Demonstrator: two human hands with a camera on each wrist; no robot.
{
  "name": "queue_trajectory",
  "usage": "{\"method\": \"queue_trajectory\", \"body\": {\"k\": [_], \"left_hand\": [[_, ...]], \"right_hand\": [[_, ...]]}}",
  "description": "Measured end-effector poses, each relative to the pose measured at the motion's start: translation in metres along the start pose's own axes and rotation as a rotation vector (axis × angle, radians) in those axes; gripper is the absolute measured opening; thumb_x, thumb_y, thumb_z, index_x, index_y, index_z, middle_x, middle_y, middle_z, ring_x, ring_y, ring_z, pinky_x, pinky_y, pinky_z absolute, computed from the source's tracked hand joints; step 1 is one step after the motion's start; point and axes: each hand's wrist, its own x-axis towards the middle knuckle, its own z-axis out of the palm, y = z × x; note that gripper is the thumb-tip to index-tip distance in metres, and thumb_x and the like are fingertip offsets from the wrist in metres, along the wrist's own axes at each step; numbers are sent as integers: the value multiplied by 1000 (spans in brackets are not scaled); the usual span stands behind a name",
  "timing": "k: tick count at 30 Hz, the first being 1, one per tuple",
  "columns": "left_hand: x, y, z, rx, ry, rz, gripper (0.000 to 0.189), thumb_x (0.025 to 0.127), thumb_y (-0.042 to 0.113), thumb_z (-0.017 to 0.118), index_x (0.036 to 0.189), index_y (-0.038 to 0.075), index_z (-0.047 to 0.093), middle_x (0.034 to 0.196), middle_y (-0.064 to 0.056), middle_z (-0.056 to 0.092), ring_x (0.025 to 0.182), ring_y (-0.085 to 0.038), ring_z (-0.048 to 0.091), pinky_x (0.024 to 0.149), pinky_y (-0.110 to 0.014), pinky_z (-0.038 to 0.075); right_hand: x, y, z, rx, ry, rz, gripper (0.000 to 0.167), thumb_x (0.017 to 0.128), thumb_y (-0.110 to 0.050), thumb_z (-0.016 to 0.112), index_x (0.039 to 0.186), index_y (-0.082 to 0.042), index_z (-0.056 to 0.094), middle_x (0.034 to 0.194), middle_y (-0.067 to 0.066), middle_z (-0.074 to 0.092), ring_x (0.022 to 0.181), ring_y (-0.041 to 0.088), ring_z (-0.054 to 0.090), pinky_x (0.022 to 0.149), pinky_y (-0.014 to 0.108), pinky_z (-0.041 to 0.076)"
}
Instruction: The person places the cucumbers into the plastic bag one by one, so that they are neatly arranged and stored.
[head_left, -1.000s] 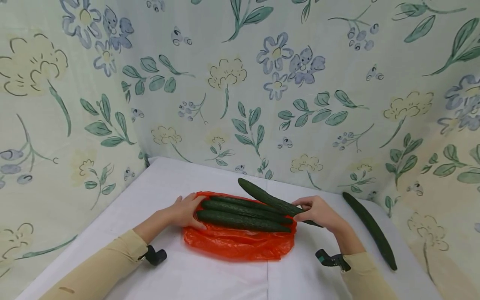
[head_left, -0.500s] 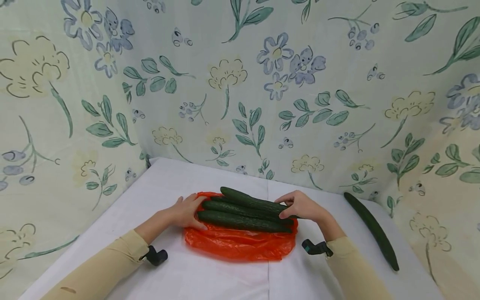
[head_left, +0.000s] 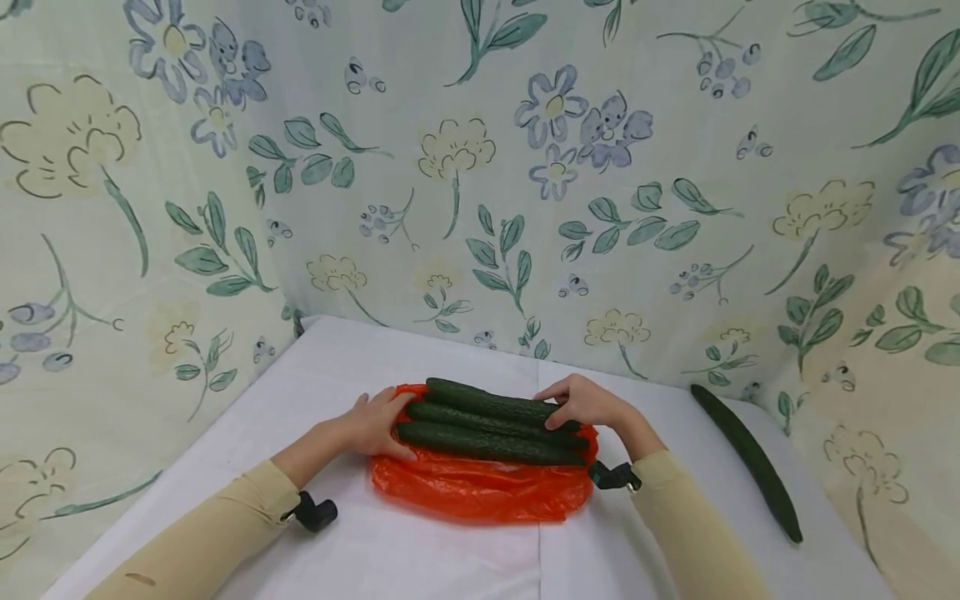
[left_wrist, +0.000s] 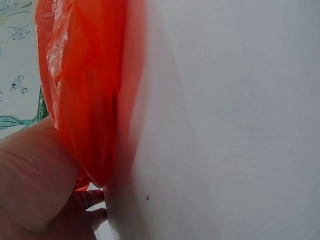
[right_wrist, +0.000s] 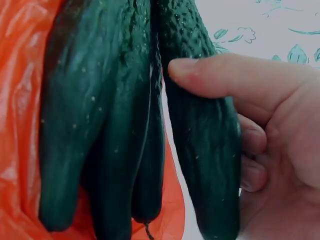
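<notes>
Several long dark green cucumbers [head_left: 487, 442] lie side by side in an orange-red plastic bag [head_left: 480, 497] at the middle of the table. My right hand [head_left: 592, 406] pinches the right end of the rearmost cucumber [head_left: 480, 402], thumb on the near side. In the right wrist view that cucumber [right_wrist: 207, 145] tapers downward beside the others, with a narrow gap between. My left hand [head_left: 371, 427] grips the bag's left end, thumb in front and fingers behind. The left wrist view shows the bag [left_wrist: 85, 100] hanging over part of that hand, with fingertips below it.
One more cucumber [head_left: 748, 458] lies apart at the table's right side. White cloth [head_left: 337, 350] covers the table. Flower-patterned curtains [head_left: 450, 183] stand behind and on both sides. Each wrist carries a small black camera [head_left: 315, 512].
My right hand has moved left and brought its cucumber down, from slanting across the bag's right end to lying along the others at the back. My left hand has stayed on the bag.
</notes>
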Motion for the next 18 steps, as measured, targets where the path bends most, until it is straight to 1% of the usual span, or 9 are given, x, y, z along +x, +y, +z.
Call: {"method": "queue_trajectory", "body": {"k": [1, 3, 4, 6, 11, 15, 18], "left_hand": [[0, 1, 0, 2, -1, -3, 108, 69, 60, 85, 154, 16, 36, 154, -14, 40, 146, -35, 33, 118, -71, 10], [1, 2, 0, 1, 0, -5, 107, 68, 59, 86, 154, 16, 37, 153, -13, 40, 145, -34, 34, 118, -71, 11], [0, 2, 0, -3, 1, -4, 107, 68, 59, 86, 153, 16, 37, 153, -13, 41, 145, -34, 34, 118, -72, 11], [0, 2, 0, -4, 0, -6, 107, 68, 59, 86, 153, 17, 37, 153, -12, 40, 145, -34, 33, 118, -71, 11], [-1, 2, -1, -1, 1, -1, 107, 69, 59, 85, 154, 16, 36, 153, -13, 40, 145, -35, 33, 118, -71, 10], [-1, 2, -1, -4, 5, 7, 106, 69, 58, 86, 153, 15, 37, 152, -14, 41, 144, -35, 33, 118, -72, 11], [-1, 2, -1, -4, 5, 9, 105, 69, 57, 86, 153, 15, 37, 152, -14, 41, 144, -35, 34, 118, -72, 11]], "right_hand": [[1, 0, 0, -6, -8, 9, 41, 82, -17, 81, 122, -19, 75, 111, 0, 72, 91, 20, 55, 79, 33, 53], [2, 1, 0, -17, -22, 17, 42, 83, -18, 80, 124, -19, 74, 120, 2, 71, 96, 21, 57, 86, 38, 55], [2, 3, 0, -23, -28, 25, 42, 83, -18, 80, 124, -19, 73, 122, 2, 71, 97, 21, 57, 88, 40, 55], [4, 3, 0, -37, -38, 32, 43, 83, -18, 80, 125, -19, 73, 123, 2, 71, 97, 21, 56, 89, 40, 54], [6, 0, -1, -55, -47, 48, 41, 83, -17, 80, 124, -21, 74, 117, -1, 71, 94, 21, 55, 85, 37, 54], [6, -5, 0, -55, -34, 67, 38, 83, -17, 80, 121, -20, 75, 119, 1, 71, 101, 22, 59, 94, 46, 56], [6, -7, 3, -52, -12, 75, 38, 82, -19, 81, 120, -20, 75, 120, 3, 71, 103, 24, 59, 95, 49, 55]]}}
